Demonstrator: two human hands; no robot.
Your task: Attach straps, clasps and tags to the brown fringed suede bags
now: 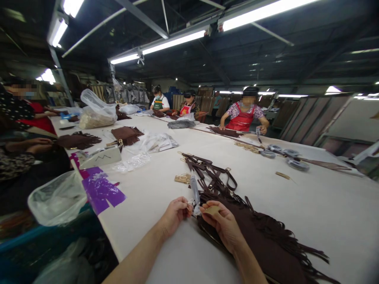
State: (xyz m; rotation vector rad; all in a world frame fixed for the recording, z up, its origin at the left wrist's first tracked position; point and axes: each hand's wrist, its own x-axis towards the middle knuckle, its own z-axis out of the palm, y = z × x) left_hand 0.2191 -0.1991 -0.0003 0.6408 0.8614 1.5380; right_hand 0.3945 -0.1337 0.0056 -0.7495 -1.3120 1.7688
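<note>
My left hand (177, 215) is closed, its fingertips pinching a thin white string beside the bag's near corner. In my right hand (222, 224) a small tan tag (212, 210) is held between thumb and fingers. Under and beside my right hand lies a dark brown fringed bag (260, 240). A clear plastic wrapping (194, 189) rises between the two hands. Just beyond them brown straps with metal clasps (211, 169) lie in a heap, next to more tan tags (182, 178).
A white tape dispenser (102, 157), purple sheet (102, 189), brown bag (127, 135) and plastic bags (160, 142) are on the left. A lined bin (57, 199) stands beside the table (154, 189). Several people work around it; one wears a red apron (241, 117). Tape rolls (297, 163) lie right.
</note>
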